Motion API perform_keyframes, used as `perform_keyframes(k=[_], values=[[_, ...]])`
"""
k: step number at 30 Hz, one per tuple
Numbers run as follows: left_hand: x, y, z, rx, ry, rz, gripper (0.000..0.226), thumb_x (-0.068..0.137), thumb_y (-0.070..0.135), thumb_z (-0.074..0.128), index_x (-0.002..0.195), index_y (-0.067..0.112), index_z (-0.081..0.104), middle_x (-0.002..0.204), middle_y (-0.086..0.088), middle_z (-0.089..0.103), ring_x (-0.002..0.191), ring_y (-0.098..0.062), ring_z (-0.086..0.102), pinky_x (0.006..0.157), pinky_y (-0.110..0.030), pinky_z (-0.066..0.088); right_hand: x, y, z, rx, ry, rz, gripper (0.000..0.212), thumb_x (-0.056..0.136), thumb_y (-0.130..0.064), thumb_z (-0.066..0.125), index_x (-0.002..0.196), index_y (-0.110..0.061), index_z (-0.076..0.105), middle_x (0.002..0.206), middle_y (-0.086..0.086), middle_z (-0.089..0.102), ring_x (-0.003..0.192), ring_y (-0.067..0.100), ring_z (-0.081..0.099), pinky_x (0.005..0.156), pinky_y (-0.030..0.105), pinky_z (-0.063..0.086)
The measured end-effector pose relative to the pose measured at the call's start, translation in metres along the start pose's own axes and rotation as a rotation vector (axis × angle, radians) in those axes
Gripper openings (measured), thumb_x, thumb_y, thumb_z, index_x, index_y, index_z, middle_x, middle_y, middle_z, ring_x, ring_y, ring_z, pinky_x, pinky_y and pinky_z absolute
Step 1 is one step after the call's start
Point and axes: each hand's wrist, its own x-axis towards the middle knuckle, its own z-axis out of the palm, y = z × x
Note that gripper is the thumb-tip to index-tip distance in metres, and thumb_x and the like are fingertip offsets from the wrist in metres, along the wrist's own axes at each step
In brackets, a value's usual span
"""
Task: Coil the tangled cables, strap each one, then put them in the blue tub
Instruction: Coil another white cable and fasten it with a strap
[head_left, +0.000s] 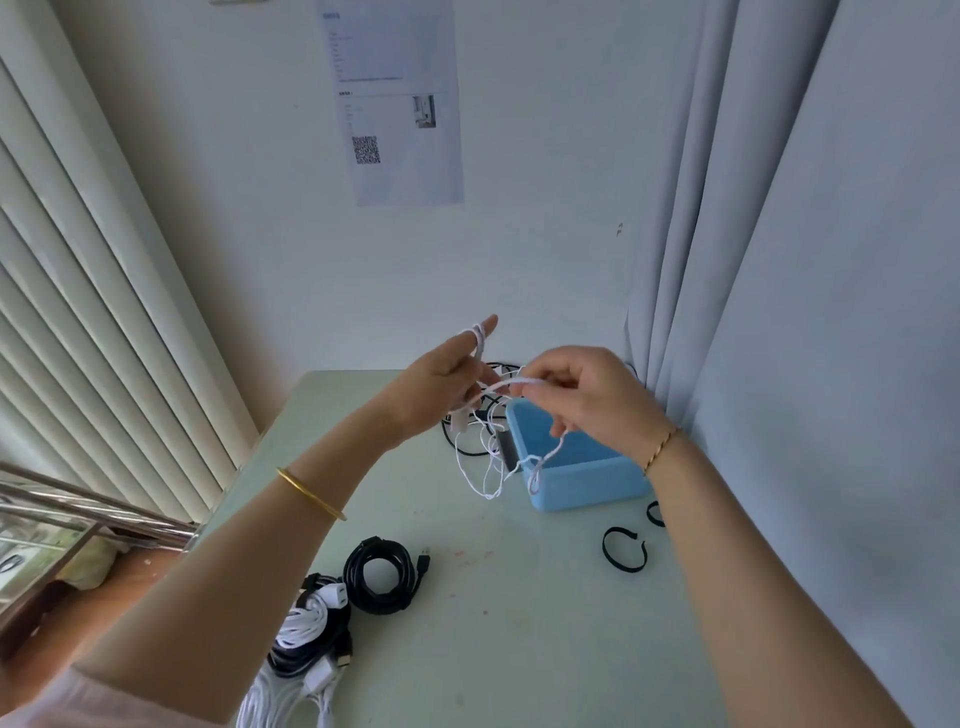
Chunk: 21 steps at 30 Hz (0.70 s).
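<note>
Head view, white cable (511, 383) stretched between left hand (441, 379), right hand (582, 395)

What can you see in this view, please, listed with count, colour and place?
table: one, pale green, centre
blue tub: one, blue, far right of the table
white cable: one, white, held up above the tub
loose cables: a tangle, black, behind and left of the tub
coiled cable: one, black, near left of the table
cable pile: one heap, white and black, near left table edge
straps: two, black, just nearer than the tub
paper sheet: one, white, on the wall
curtain: one, grey, right
blinds: one set, white, left
left hand: white cable looped round a finger; gold bangle on the wrist
right hand: pinches the white cable; thin bracelet on the wrist
</note>
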Motion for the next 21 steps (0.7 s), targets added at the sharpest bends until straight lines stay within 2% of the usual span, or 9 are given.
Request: perform_keyframes(k=[2, 4, 6, 8, 12, 14, 16, 19, 21], values=[[-0.006, 0.002, 0.002, -0.052, -0.15, -0.055, 0.039, 0.104, 0.014, 0.031, 0.143, 0.021, 0.034, 0.09, -0.007, 0.068, 0.073, -0.022, 0.051, 0.073, -0.029, 0.052, 0.008, 0.001, -0.004, 0.033, 0.114, -0.059, 0.015, 0.086, -0.009, 0.065, 0.079, -0.022, 0.069, 0.06, -0.002, 0.054, 0.05, 0.009, 0.055, 0.05, 0.019, 0.049], [-0.009, 0.005, 0.004, -0.187, -0.257, -0.078, 0.031, 0.105, 0.017, 0.029, 0.131, 0.011, 0.044, 0.08, -0.011, 0.068, 0.064, -0.021, 0.048, 0.075, -0.04, 0.055, 0.016, 0.004, -0.005, 0.082, 0.203, -0.11, 0.023, 0.085, -0.004, 0.065, 0.078, -0.026, 0.068, 0.068, -0.004, 0.061, 0.057, 0.004, 0.056, 0.055, 0.021, 0.052], [-0.01, 0.008, 0.002, -0.329, -0.3, -0.086, 0.032, 0.105, 0.02, 0.027, 0.126, 0.006, 0.046, 0.072, -0.014, 0.065, 0.053, -0.018, 0.041, 0.065, -0.037, 0.055, 0.021, 0.008, -0.003, 0.139, 0.276, -0.138, 0.024, 0.085, -0.003, 0.065, 0.08, -0.026, 0.069, 0.076, -0.004, 0.066, 0.066, 0.005, 0.059, 0.062, 0.026, 0.056], [-0.01, 0.009, -0.001, -0.443, -0.364, -0.094, 0.037, 0.102, 0.026, 0.028, 0.131, 0.01, 0.046, 0.065, -0.014, 0.061, 0.049, -0.018, 0.037, 0.06, -0.032, 0.051, 0.024, 0.015, 0.002, 0.183, 0.357, -0.14, 0.022, 0.086, -0.005, 0.064, 0.082, -0.026, 0.07, 0.077, -0.006, 0.067, 0.068, 0.007, 0.059, 0.065, 0.029, 0.056], [-0.01, 0.016, 0.0, -0.662, -0.517, -0.063, 0.044, 0.098, 0.027, 0.025, 0.116, 0.011, 0.062, 0.054, -0.004, 0.052, 0.051, -0.018, 0.054, 0.064, -0.029, 0.053, 0.028, 0.025, 0.022, 0.339, 0.352, 0.001, 0.018, 0.094, -0.012, 0.055, 0.087, -0.019, 0.07, 0.063, -0.005, 0.06, 0.058, 0.011, 0.055, 0.064, 0.028, 0.049], [-0.006, 0.018, 0.004, -0.833, -0.485, -0.053, 0.042, 0.099, 0.024, 0.024, 0.128, 0.007, 0.049, 0.059, -0.005, 0.05, 0.058, -0.02, 0.06, 0.07, -0.034, 0.055, 0.025, 0.03, 0.037, 0.342, 0.242, 0.14, 0.026, 0.098, -0.016, 0.046, 0.087, -0.006, 0.067, 0.063, 0.002, 0.058, 0.058, 0.015, 0.055, 0.067, 0.035, 0.05], [0.001, 0.018, 0.004, -0.984, -0.386, -0.007, 0.037, 0.099, 0.022, 0.025, 0.131, 0.009, 0.039, 0.069, -0.003, 0.061, 0.064, -0.019, 0.061, 0.076, -0.037, 0.056, 0.017, 0.038, 0.051, 0.307, 0.064, 0.231, 0.033, 0.1, -0.016, 0.04, 0.088, 0.006, 0.061, 0.065, 0.011, 0.06, 0.058, 0.021, 0.057, 0.067, 0.04, 0.052], [0.011, 0.01, -0.003, -1.1, -0.107, 0.047, 0.022, 0.102, 0.016, 0.027, 0.121, 0.012, 0.038, 0.085, -0.005, 0.07, 0.06, -0.012, 0.056, 0.087, -0.044, 0.055, 0.001, 0.048, 0.063, 0.299, -0.191, 0.237, 0.03, 0.102, -0.02, 0.037, 0.1, -0.003, 0.061, 0.059, 0.006, 0.058, 0.049, 0.014, 0.053, 0.054, 0.022, 0.043], [0.016, -0.001, -0.006, -1.022, 0.059, 0.012, 0.024, 0.104, 0.015, 0.026, 0.126, 0.013, 0.036, 0.088, -0.007, 0.071, 0.062, -0.013, 0.053, 0.089, -0.047, 0.051, -0.005, 0.045, 0.062, 0.304, -0.295, 0.237, 0.024, 0.101, -0.022, 0.04, 0.106, -0.009, 0.06, 0.06, 0.005, 0.06, 0.052, 0.018, 0.055, 0.058, 0.023, 0.043]])
